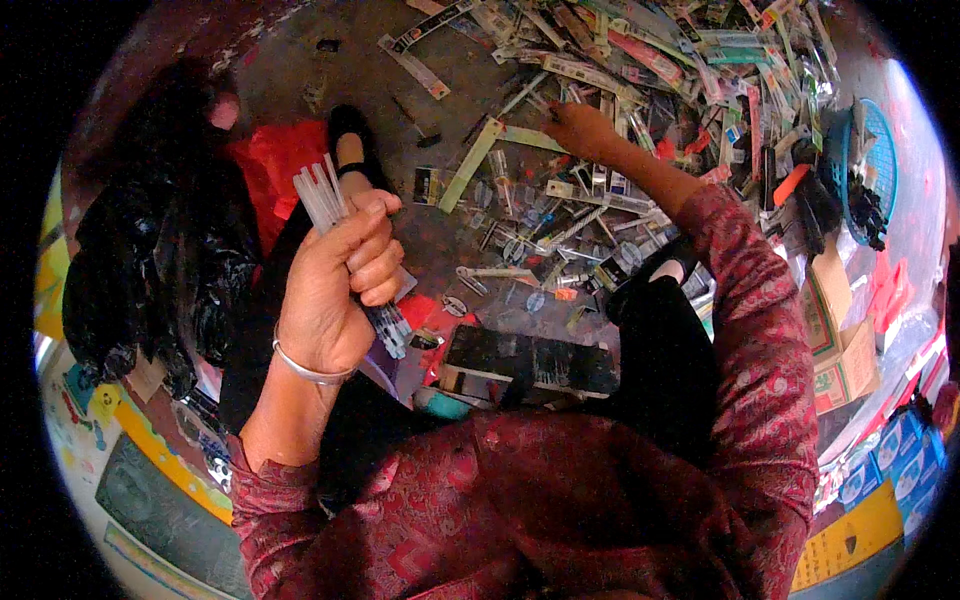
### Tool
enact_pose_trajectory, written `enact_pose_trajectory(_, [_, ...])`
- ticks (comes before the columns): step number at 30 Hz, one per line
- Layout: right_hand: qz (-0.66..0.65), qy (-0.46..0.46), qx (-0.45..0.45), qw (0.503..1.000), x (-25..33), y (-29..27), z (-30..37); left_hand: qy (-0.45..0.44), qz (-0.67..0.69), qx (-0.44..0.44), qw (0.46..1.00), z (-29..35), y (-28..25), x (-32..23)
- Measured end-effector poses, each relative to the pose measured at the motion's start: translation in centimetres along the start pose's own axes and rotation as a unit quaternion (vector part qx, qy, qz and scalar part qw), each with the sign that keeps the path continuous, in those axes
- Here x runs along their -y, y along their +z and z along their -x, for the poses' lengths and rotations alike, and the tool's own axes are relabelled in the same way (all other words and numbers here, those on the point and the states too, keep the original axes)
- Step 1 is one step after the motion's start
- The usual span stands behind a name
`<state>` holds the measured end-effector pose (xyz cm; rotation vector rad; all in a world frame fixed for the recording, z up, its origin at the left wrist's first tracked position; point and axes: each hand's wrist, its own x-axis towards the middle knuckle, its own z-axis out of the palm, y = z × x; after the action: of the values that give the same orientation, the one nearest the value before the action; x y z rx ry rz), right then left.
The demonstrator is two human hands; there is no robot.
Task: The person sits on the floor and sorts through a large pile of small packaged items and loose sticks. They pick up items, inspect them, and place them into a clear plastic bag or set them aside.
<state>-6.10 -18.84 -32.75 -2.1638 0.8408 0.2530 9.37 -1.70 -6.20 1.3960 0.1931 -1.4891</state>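
My left hand (pixel 345 260) is closed around a bundle of slim, translucent plastic sticks (pixel 320 198). Their pale ends fan out above the fist, and darker bluish ends poke out below it. What exactly the sticks are, I cannot tell. Farther off to the right, my right hand (pixel 582 132) reaches down to the near-left side of a large pile of strip packages (pixel 640 60). Its fingers are drawn together at a thin, clear piece too small to name. Close by its fingertips lie a pale green strip (pixel 470 165) and a second green strip (pixel 533 137).
Loose clear pieces and small cards litter the dark floor (pixel 385 75) between my feet. A low dark stool (pixel 530 360) is just in front of me. Black plastic bags (pixel 160 260) and a red sheet (pixel 270 165) are at left; a blue basket (pixel 868 170) and cardboard box (pixel 835 340) at right.
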Motion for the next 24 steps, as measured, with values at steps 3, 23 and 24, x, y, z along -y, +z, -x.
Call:
enact_pose_trajectory(3, [0.056, -0.031, -0.009, 0.998, 1.4, 0.5, -1.6, -0.005, 0.006, 0.016, 1.0, -0.1, -0.3, -0.3])
enact_pose_trajectory(23, [0.3, -0.239, 0.143, 0.912, 1.4, 7.3, -0.3, 0.028, 0.059, 0.003, 0.998, 0.9, -1.5, -0.8])
enact_pose_trajectory(24, [0.293, -0.255, 0.151, 0.909, 0.6, 7.2, -0.4, 0.03, 0.054, 0.007, 0.998, 0.9, -1.5, -0.8])
